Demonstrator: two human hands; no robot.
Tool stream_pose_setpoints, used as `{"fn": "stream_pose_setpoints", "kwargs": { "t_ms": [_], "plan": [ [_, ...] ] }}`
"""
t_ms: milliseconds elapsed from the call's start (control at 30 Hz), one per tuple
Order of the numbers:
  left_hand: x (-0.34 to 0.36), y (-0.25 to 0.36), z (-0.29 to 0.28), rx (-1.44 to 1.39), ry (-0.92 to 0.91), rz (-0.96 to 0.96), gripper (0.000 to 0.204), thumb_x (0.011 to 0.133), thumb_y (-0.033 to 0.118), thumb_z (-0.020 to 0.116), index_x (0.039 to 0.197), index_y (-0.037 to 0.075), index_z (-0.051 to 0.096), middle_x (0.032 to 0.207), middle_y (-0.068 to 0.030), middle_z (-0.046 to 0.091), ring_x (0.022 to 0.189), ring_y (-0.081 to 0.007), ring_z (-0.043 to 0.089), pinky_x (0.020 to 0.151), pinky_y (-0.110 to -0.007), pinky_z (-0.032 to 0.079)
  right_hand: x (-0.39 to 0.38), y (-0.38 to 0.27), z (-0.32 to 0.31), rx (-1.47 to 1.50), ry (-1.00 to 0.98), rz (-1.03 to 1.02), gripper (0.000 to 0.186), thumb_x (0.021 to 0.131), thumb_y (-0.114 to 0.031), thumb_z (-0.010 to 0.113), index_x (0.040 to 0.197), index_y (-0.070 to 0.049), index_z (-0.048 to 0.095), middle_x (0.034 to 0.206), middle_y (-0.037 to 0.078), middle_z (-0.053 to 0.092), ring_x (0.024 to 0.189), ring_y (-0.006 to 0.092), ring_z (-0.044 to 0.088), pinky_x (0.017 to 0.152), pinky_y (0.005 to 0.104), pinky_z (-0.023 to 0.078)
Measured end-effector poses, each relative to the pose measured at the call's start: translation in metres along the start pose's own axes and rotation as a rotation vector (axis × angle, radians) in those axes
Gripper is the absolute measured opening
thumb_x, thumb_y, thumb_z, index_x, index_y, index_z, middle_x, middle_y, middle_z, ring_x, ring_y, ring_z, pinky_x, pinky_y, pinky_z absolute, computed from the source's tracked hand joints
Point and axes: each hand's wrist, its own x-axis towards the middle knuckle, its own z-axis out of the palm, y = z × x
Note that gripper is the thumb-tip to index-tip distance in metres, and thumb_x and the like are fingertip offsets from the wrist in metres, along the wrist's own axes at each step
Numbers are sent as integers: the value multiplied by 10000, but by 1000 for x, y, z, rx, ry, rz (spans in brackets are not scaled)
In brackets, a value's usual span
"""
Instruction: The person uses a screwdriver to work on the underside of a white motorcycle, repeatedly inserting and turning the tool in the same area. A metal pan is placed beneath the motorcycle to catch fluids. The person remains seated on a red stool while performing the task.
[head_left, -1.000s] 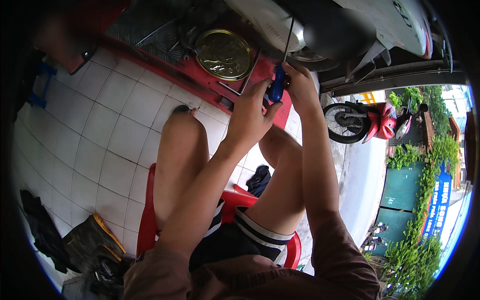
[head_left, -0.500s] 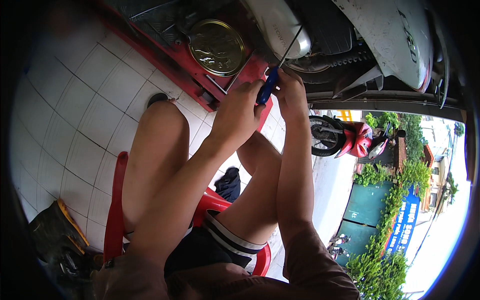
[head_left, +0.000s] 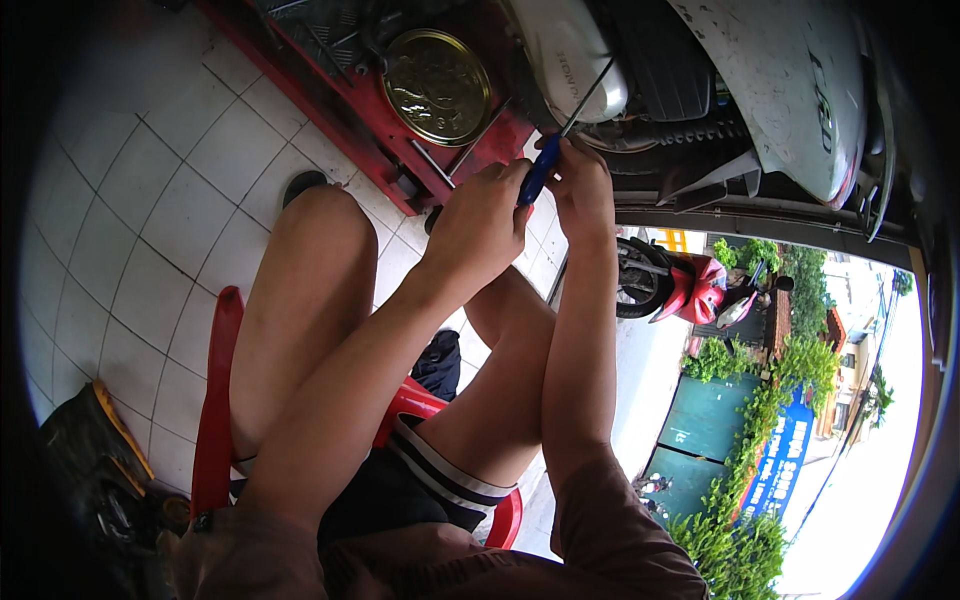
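Both my hands are raised together on a screwdriver (head_left: pixel 540 172) with a blue handle. Its long thin shaft slants up and right, in front of a white rounded motorbike cover (head_left: pixel 568 60); whether the tip touches anything I cannot tell. The fingers of my left hand (head_left: pixel 478 222) are closed at the rear end of the handle. My right hand (head_left: pixel 588 192) is closed around the front of the handle, near the shaft, its fingertips partly hidden.
A round golden metal tray (head_left: pixel 437 88) lies on a red work stand (head_left: pixel 355 130) among metal tools. A white motorbike panel (head_left: pixel 780 90) hangs over the right. I sit on a red chair (head_left: pixel 215 400) above white floor tiles (head_left: pixel 150 300). Outside, a red motorbike (head_left: pixel 690 285) is parked.
The whole view has shifted slightly, with the floor and street moving a little left. Both hands stay on the screwdriver in nearly the same pose.
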Motion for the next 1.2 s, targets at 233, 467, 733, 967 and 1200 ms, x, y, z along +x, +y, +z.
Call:
{"fn": "stream_pose_setpoints", "kwargs": {
  "t_ms": [233, 467, 733, 967, 1200],
  "plan": [
    [-1, -1, 0, -20, 13, 0, 350, 784, -42, 606, 1127, -32, 534, 962, -256, 599, 864, -404, 614, 707, -437, 503, -2, -1, 2, 19, -2, 1, 237, 960, -152, 447, 1075, 5, 582, 956, 82, 624, 863, 160, 560, 788, 334, 420],
    [-2, -1, 2, -56, 102, 83, 318, 771, -25, 645, 1067, -44, 533, 907, -226, 603, 821, -367, 625, 692, -427, 499, -1, -1, -1, 138, -51, -11, 228, 959, -151, 469, 1084, 5, 580, 967, 79, 625, 889, 160, 564, 799, 319, 430],
    [2, 7, 2, -402, 125, -60, 166, 879, 45, 606, 1011, -50, 575, 771, -130, 657, 670, -166, 673, 572, -272, 506, -13, -19, 23, 454, -54, -14, 226, 938, -155, 516, 1089, -4, 589, 893, 28, 606, 697, 91, 491, 678, 235, 417],
    [10, 22, -7, -573, 86, -139, 185, 956, 118, 531, 987, -63, 555, 731, -75, 618, 584, -115, 595, 566, -251, 474, -13, -20, 23, 677, -398, 14, 250, 942, -161, 539, 1094, 33, 578, 951, 70, 632, 665, 83, 468, 650, 219, 431],
    [12, 43, -22, 116, 159, 157, 267, 914, 118, 576, 1099, -57, 493, 925, -181, 586, 647, -237, 633, 559, -338, 502, -15, -27, 30, 648, -254, 18, 172, 942, -138, 547, 965, 21, 608, 828, 41, 586, 677, 88, 453, 651, 232, 420]
  ]
}}
